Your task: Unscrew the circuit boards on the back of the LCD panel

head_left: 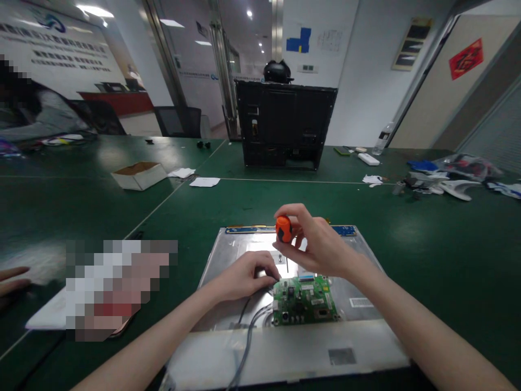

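A flat metal panel [362, 271] lies on the table in front of me, with a green circuit board [305, 301] on it. My right hand [315, 244] grips the orange-and-black handle of a screwdriver [284, 229] above the panel. Its thin shaft points down behind the board's upper edge. At the board's upper left corner, the fingers of my left hand [252, 274] are pinched together; what sits between the fingertips is hidden. Grey cables [249, 339] run from the board's left side towards me. A blue circuit strip [252, 230] lines the panel's far edge.
A black monitor housing [287, 122] stands across the green table [415, 239]. Left of it is an open white box [140, 176]. Papers [44, 312] and another person's hand [14, 279] are at the left. A water bottle [382, 140] and plastic-wrapped items [468, 165] sit at the right.
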`<state>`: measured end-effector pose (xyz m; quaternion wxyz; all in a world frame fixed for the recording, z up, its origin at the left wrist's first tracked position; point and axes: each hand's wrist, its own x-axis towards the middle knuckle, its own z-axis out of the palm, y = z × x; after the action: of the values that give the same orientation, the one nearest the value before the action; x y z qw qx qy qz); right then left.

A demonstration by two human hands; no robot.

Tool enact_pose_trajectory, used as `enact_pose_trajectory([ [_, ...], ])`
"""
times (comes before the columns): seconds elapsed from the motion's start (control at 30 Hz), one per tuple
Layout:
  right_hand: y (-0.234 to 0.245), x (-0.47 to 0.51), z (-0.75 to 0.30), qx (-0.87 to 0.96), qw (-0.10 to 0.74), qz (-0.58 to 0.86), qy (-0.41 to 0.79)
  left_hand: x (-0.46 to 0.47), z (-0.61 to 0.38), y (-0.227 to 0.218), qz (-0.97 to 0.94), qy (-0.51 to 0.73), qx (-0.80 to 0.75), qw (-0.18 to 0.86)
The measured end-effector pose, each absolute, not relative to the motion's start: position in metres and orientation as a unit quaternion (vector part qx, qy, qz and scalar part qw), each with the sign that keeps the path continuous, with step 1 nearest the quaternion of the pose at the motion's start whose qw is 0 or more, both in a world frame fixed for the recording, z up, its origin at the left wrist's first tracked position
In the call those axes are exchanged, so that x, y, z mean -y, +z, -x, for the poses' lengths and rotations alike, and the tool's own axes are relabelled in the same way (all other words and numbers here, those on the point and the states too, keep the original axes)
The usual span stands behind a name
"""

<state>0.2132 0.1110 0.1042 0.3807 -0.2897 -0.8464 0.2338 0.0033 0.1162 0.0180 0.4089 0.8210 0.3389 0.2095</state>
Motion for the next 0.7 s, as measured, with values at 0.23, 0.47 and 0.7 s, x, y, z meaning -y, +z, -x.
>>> enact_pose_trajectory([
  [0.23,0.1010,-0.1066,-0.2183,0.868,0.326,0.286,0.244,-0.1156,-0.0021,0.0177,-0.824,0.210,-0.348,0.396],
  [0.47,0.1040,-0.1020,-0.2175,0.863,0.327,0.287,0.255,-0.1176,-0.0017,0.0162,-0.824,0.215,-0.332,0.406],
  [0.7,0.1014,-0.1020,-0.2146,0.882,0.293,0.275,0.246,-0.1177,-0.0023,0.0157,-0.817,0.231,-0.325,0.416],
])
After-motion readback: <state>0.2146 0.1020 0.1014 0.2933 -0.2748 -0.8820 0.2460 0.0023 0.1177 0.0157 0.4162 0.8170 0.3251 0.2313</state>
